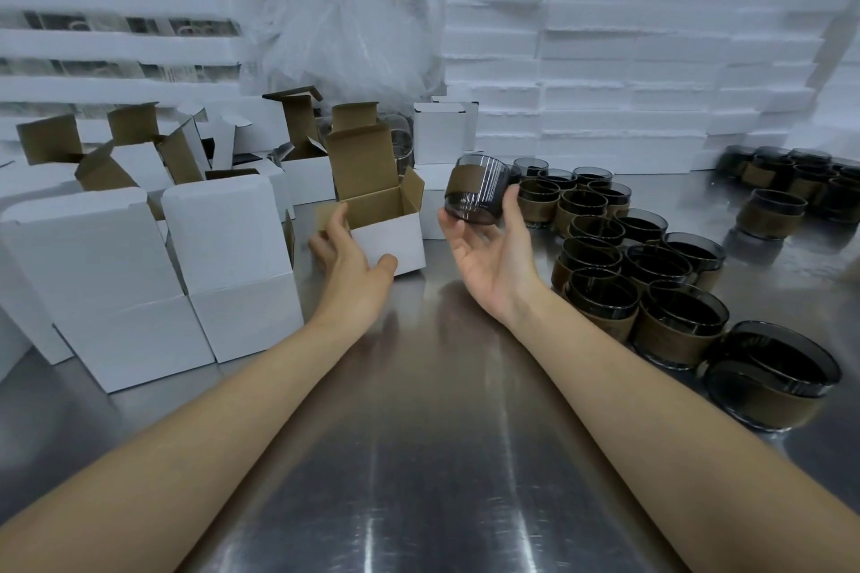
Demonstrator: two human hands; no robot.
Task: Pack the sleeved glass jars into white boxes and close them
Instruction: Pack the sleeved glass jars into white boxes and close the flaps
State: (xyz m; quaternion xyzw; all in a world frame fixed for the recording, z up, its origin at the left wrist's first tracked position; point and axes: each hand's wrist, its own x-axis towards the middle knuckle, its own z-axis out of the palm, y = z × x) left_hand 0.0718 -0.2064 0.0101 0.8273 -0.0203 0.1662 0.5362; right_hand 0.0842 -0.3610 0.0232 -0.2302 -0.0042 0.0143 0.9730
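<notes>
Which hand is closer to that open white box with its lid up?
Left. The left hand grips the open white box at its near-left corner; the right hand is beside it, holding a sleeved glass jar.

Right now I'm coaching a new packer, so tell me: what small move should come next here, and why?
Probably carry the jar leftward and lower it into the open box. The right hand holds the jar tilted in the air just beside that box, whose lid and flaps stand open, and it looks empty. The left hand steadies the box on the metal table.
</notes>
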